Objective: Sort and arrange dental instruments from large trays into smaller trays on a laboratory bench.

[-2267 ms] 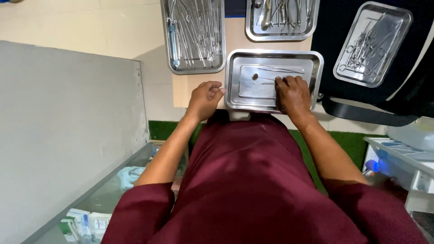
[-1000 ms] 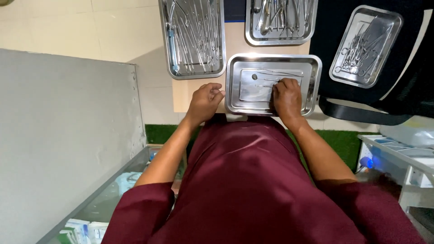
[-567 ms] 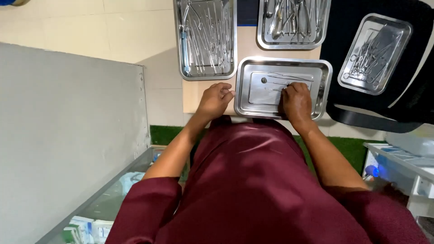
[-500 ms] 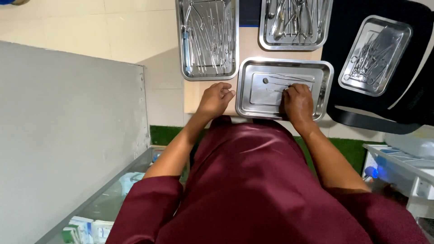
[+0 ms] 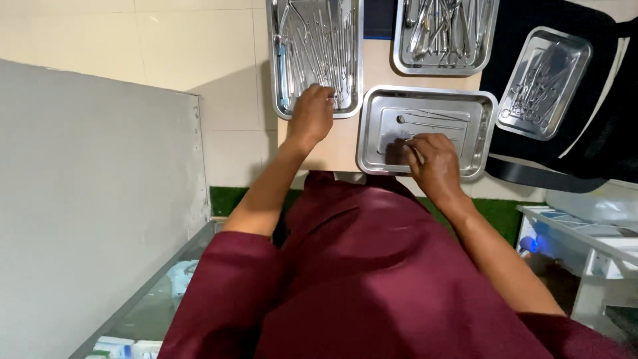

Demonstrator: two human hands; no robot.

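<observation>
Sorting instruments, partly done
Our left hand [image 5: 311,114] closes on tools [image 5: 325,46]; right hand [image 5: 432,159] pinches one in the near tray [image 5: 372,133]; many unsorted.

A clinic or dental instrument room: steel trays [image 5: 426,126] of slim metal instruments [image 5: 319,40] on a small table [image 5: 325,143].

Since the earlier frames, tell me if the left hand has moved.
Yes. The left hand left the table edge beside the near tray and went forward; its fingers now lie in the far-left tray of instruments.
</observation>
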